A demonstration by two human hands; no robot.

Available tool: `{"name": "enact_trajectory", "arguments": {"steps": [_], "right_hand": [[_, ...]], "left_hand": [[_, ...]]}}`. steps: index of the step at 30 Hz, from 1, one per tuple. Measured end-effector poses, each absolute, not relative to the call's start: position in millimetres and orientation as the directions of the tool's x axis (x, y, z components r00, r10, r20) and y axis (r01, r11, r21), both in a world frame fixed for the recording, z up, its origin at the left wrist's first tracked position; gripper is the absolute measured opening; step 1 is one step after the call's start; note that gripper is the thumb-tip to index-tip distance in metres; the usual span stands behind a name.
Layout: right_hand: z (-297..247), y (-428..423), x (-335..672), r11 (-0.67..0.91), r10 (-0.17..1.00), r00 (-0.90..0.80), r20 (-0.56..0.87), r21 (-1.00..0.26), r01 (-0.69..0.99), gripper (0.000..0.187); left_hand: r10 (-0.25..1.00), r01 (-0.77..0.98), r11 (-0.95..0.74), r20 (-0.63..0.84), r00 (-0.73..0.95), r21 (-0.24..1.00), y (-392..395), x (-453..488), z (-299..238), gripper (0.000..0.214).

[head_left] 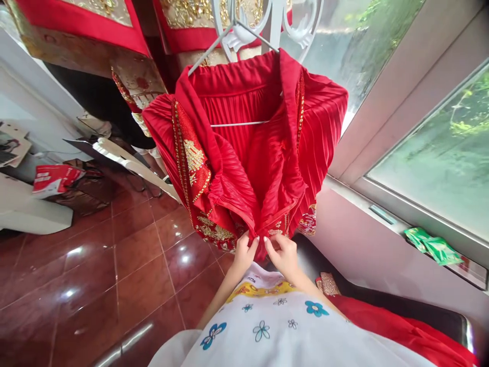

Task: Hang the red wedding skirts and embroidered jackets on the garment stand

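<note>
A red pleated garment (233, 173) with gold embroidery and beaded trim hangs in front of me from a white wire hanger (239, 124). Its upper edge is gathered, and its two front edges come together low down. My left hand (245, 251) pinches the fabric at the lower front, thumb against fingers. Close beside it, my right hand (282, 253) pinches the same garment just to the right. The two thumbs are nearly touching. Whatever small detail lies between the fingertips is too small to make out.
Embroidered garments (187, 25) hang behind, by a white scrolled metal frame (275, 23). Green packets (433, 245) lie on the windowsill at right. Red cloth (401, 326) drapes over a black bench (431, 318). A red-and-white bag (57, 178) stands at left on tiled floor (145, 265).
</note>
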State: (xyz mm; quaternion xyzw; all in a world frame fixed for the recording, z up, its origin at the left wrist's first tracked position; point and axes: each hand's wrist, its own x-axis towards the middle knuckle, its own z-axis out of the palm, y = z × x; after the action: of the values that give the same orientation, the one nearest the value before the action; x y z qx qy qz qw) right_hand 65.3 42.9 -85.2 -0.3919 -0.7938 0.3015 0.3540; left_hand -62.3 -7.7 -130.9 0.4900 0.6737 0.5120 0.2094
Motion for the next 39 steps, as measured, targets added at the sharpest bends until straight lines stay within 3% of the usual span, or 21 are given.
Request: {"name": "enact_trajectory", "arguments": {"steps": [3,7,12,16,19,23,25,30,35,39], "right_hand": [[-85,36,61,0.505,0.807,-0.523,0.274,-0.780,0.370,0.027],[-87,36,49,0.452,0.852,-0.471,0.227,-0.773,0.445,0.024],[-84,41,41,0.329,0.862,-0.500,0.086,-0.845,0.421,0.022],[-78,51,40,0.102,0.832,-0.536,-0.142,-0.911,0.399,0.023],[-74,59,40,-0.124,0.731,-0.625,-0.274,-0.954,0.273,0.029],[-67,57,35,-0.500,0.638,-0.600,-0.482,-0.852,0.153,0.033],[-63,51,29,-0.615,0.632,-0.547,-0.549,-0.785,0.077,0.034],[-33,47,12,-0.627,0.722,-0.451,-0.525,-0.772,-0.103,0.038],[27,63,-4,-0.469,0.851,-0.388,-0.354,-0.845,-0.256,0.028],[56,60,-26,-0.433,0.862,-0.429,-0.269,-0.832,-0.348,0.030]], "left_hand": [[0.899,0.449,-0.008,0.202,-0.387,0.894,-16,-62,-130,0.023],[0.897,0.458,-0.015,0.214,-0.386,0.889,-21,-63,-131,0.028],[0.887,0.493,-0.022,0.244,-0.391,0.870,-24,-68,-140,0.020],[0.895,0.540,-0.030,0.264,-0.360,0.841,-26,-71,-141,0.009],[0.911,0.588,-0.043,0.273,-0.308,0.807,-26,-77,-138,0.011],[0.906,0.616,-0.045,0.292,-0.307,0.786,-22,-85,-140,0.015],[0.895,0.624,-0.042,0.308,-0.323,0.780,-20,-86,-144,0.017],[0.856,0.638,-0.012,0.338,-0.391,0.770,-15,-86,-160,0.022],[0.824,0.647,0.075,0.318,-0.469,0.759,-9,-91,-174,0.029],[0.798,0.650,0.172,0.282,-0.533,0.741,3,-103,-173,0.033]]}}
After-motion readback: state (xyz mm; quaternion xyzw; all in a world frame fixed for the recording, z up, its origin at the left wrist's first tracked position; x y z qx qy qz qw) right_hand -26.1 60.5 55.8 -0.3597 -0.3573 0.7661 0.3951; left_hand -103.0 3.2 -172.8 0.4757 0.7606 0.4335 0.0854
